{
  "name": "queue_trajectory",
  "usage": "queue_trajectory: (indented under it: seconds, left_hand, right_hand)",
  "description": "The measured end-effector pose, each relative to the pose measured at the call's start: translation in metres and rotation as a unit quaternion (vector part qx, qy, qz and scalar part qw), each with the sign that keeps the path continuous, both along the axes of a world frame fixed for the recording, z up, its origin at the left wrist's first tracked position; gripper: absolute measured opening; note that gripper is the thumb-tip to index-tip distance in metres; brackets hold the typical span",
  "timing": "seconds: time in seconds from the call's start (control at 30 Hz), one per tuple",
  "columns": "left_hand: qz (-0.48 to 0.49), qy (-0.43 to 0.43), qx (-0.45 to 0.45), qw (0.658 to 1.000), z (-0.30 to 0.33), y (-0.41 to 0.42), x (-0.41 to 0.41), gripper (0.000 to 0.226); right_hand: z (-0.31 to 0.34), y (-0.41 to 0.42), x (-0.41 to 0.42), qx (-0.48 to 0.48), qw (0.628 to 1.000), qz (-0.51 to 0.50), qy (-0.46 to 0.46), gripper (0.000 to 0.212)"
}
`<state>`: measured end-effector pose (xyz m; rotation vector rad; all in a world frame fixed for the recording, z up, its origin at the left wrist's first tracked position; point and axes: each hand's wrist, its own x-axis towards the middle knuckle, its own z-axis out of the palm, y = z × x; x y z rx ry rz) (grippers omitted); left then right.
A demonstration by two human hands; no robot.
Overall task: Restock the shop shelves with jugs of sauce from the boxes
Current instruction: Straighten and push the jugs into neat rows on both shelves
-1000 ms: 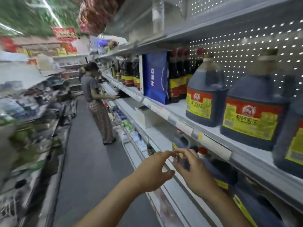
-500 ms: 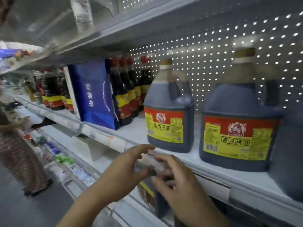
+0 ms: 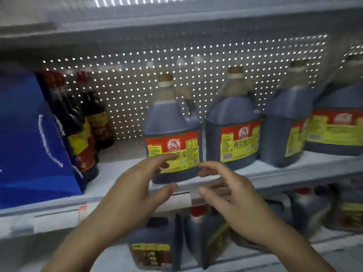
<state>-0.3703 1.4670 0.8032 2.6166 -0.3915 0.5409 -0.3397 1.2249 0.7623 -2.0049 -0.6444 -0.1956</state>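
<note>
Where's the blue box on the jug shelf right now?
In the head view, the blue box stands at the shelf's far left, beside the red-capped bottles.

Left hand (image 3: 135, 189), right hand (image 3: 233, 195), bare forearms; no sleeves

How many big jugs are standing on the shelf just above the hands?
4 big jugs on that shelf: one beside the hands, the next to its right, a third, a fourth cut off at the edge. More may be hidden.
</note>
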Motion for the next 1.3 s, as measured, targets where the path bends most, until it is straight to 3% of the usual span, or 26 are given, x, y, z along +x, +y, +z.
queue_trajectory:
  seconds: [0.27, 0.6, 0.73, 1.03, 1.3]
  left_hand:
    - [-0.024, -0.048, 0.011, 0.998, 0.032, -0.028, -0.022, 0.057]
    - [0.034, -0.065, 0.035, 0.997, 0.059, -0.012, -0.014, 0.06]
    - [0.053, -0.062, 0.017, 0.997, 0.063, 0.007, 0.001, 0.068]
    - [0.021, -0.061, -0.003, 0.998, 0.064, 0.044, 0.045, 0.076]
    - [-0.065, -0.054, -0.073, 0.994, 0.046, 0.059, 0.078, 0.092]
  right_hand:
    - [0.055, -0.043, -0.022, -0.042, 0.998, -0.006, -0.056, 0.032]
    - [0.097, -0.049, 0.001, -0.103, 0.99, -0.025, -0.088, 0.027]
    - [0.106, -0.025, 0.019, -0.115, 0.987, -0.039, -0.102, 0.042]
    - [0.114, 0.036, 0.054, -0.145, 0.985, -0.036, -0.091, 0.096]
    - [0.091, 0.045, 0.078, -0.104, 0.985, -0.093, -0.102, 0.099]
